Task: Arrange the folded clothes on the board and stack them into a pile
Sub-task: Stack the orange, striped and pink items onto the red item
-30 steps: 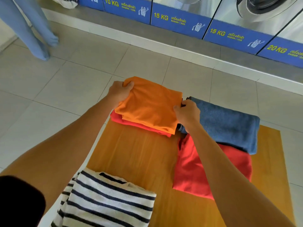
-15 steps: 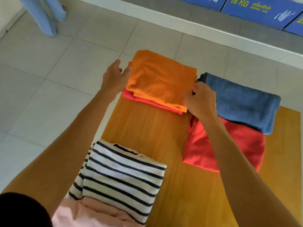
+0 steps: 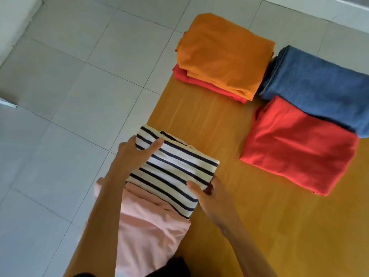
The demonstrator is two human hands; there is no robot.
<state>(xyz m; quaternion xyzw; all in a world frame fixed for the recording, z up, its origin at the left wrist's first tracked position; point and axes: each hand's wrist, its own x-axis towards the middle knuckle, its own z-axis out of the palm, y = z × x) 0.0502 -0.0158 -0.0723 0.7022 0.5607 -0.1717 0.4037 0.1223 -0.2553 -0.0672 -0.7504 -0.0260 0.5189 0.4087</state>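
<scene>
A wooden board (image 3: 209,120) lies on the floor. At its far left corner a folded orange garment (image 3: 223,52) rests on a red one (image 3: 199,81). To the right lie a folded blue garment (image 3: 319,84) and, nearer me, a folded red garment (image 3: 299,146). At the near left a folded navy-and-white striped shirt (image 3: 175,170) sits on a pink garment (image 3: 147,232). My left hand (image 3: 133,156) grips the striped shirt's far left corner, thumb on top. My right hand (image 3: 211,198) holds its near right corner, thumb on top and fingers underneath.
Pale grey floor tiles (image 3: 69,96) surround the board on the left and far side. A white ledge (image 3: 349,19) runs along the top right. A dark cloth edge (image 3: 171,266) shows at the bottom near me.
Both hands left the orange garment and came back to the striped shirt, taking hold of it. My view tilted down, so the washers and the standing person are out of sight.
</scene>
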